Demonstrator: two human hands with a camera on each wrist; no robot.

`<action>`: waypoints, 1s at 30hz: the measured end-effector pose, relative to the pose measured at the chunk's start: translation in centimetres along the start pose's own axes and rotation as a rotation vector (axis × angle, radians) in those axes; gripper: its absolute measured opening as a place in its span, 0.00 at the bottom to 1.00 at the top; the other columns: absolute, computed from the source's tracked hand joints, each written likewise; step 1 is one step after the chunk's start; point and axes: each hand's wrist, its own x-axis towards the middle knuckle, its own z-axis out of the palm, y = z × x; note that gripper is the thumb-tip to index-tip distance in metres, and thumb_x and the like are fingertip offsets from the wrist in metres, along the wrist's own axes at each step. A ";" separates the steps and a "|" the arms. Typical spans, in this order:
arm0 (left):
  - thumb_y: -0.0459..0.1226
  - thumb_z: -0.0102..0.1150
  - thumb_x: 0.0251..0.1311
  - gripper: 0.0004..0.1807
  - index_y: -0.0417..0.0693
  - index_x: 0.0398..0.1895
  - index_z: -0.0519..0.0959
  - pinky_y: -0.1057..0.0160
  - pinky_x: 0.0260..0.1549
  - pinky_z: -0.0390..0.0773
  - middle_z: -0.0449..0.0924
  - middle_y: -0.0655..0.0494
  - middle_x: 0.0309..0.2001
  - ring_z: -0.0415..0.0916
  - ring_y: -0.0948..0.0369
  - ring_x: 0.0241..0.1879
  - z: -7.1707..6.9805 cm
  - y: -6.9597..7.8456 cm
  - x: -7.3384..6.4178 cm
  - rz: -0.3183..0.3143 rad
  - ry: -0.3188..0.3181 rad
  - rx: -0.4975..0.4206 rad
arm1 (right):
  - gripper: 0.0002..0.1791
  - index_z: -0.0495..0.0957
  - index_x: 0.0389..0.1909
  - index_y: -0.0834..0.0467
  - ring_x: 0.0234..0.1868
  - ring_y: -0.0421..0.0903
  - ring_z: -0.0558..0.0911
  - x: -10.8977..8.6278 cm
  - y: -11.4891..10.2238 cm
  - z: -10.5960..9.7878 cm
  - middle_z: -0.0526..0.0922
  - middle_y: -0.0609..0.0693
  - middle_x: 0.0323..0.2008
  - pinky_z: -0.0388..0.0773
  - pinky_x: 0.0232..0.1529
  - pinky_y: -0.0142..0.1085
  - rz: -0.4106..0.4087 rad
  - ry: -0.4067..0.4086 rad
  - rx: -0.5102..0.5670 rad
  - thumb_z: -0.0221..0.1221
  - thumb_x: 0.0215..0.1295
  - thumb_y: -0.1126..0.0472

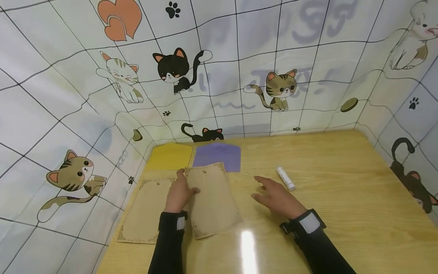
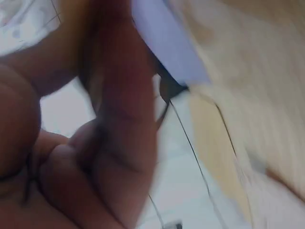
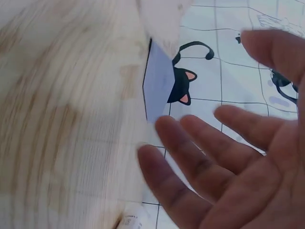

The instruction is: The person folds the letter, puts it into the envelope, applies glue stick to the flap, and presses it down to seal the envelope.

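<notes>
My left hand pinches the left edge of a tan sheet of paper with an ornate border, thumb on top. The sheet's near corner tilts over the table. A second tan bordered sheet lies to the left, partly covered by my left hand and forearm. My right hand hovers with fingers spread and holds nothing. Just beyond it lies a white glue stick, whose end also shows in the right wrist view. The left wrist view is blurred; curled fingers fill much of it.
A yellow envelope and a purple envelope lie side by side at the table's back left. The wooden table meets a cat-print cloth at the back and both sides.
</notes>
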 end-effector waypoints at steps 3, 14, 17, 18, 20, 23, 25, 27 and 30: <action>0.47 0.70 0.57 0.42 0.47 0.69 0.59 0.54 0.25 0.80 0.83 0.43 0.41 0.79 0.58 0.28 -0.3 1.2 -0.3 0.089 -0.013 -0.168 | 0.43 0.57 0.75 0.51 0.61 0.52 0.74 -0.1 0.0 -0.3 0.69 0.55 0.70 0.78 0.53 0.55 0.032 0.046 0.064 0.54 0.66 0.33; 0.45 0.64 0.62 0.31 0.67 0.67 0.64 0.57 0.23 0.84 0.78 0.44 0.49 0.83 0.52 0.32 1.3 6.2 -0.2 0.276 -0.212 -0.725 | 0.35 0.61 0.72 0.52 0.50 0.54 0.81 -0.4 -0.2 -0.3 0.81 0.61 0.55 0.83 0.44 0.51 0.125 0.052 0.503 0.56 0.70 0.41; 0.47 0.62 0.64 0.30 0.64 0.68 0.63 0.52 0.23 0.85 0.79 0.44 0.49 0.83 0.51 0.34 2.2 6.4 -0.3 0.279 -0.291 -0.737 | 0.25 0.70 0.62 0.56 0.28 0.47 0.81 -0.5 0.1 -0.3 0.83 0.54 0.32 0.81 0.28 0.41 0.122 0.108 0.605 0.55 0.72 0.46; 0.47 0.61 0.65 0.29 0.63 0.67 0.64 0.50 0.24 0.85 0.80 0.44 0.48 0.83 0.51 0.34 2.4 6.3 -0.4 0.278 -0.324 -0.733 | 0.23 0.72 0.60 0.57 0.25 0.46 0.80 -0.5 0.1 -0.4 0.82 0.51 0.28 0.80 0.26 0.39 0.116 0.134 0.617 0.55 0.72 0.48; 0.46 0.59 0.67 0.27 0.60 0.66 0.64 0.46 0.24 0.85 0.81 0.44 0.44 0.82 0.51 0.32 2.8 6.0 -0.6 0.285 -0.395 -0.719 | 0.21 0.73 0.58 0.60 0.21 0.44 0.77 -0.5 0.3 -0.5 0.79 0.48 0.23 0.77 0.22 0.37 0.110 0.169 0.641 0.54 0.73 0.50; 0.42 0.56 0.70 0.22 0.56 0.64 0.65 0.43 0.25 0.84 0.82 0.44 0.40 0.81 0.50 0.31 3.2 5.3 -1.0 0.309 -0.466 -0.708 | 0.20 0.72 0.56 0.61 0.22 0.45 0.78 -0.4 0.6 -0.4 0.80 0.46 0.24 0.78 0.22 0.37 0.122 0.200 0.675 0.52 0.74 0.50; 0.39 0.54 0.71 0.20 0.54 0.64 0.66 0.41 0.25 0.84 0.83 0.44 0.38 0.81 0.50 0.30 3.4 5.0 -1.1 0.333 -0.460 -0.716 | 0.20 0.73 0.55 0.60 0.23 0.46 0.78 -0.3 0.8 -0.3 0.80 0.47 0.26 0.78 0.23 0.37 0.133 0.219 0.676 0.51 0.75 0.49; 0.38 0.52 0.72 0.17 0.52 0.61 0.69 0.41 0.24 0.83 0.83 0.44 0.38 0.81 0.50 0.30 3.6 4.8 -1.0 0.348 -0.432 -0.739 | 0.19 0.73 0.54 0.59 0.25 0.48 0.79 -0.2 1.0 -0.2 0.81 0.49 0.28 0.80 0.24 0.38 0.142 0.237 0.689 0.50 0.75 0.48; 0.38 0.51 0.73 0.10 0.47 0.52 0.72 0.40 0.25 0.83 0.80 0.44 0.34 0.80 0.49 0.30 3.7 4.6 -1.0 0.355 -0.394 -0.783 | 0.17 0.73 0.56 0.57 0.30 0.50 0.82 -0.1 1.1 0.0 0.82 0.53 0.35 0.82 0.27 0.39 0.146 0.247 0.713 0.49 0.76 0.51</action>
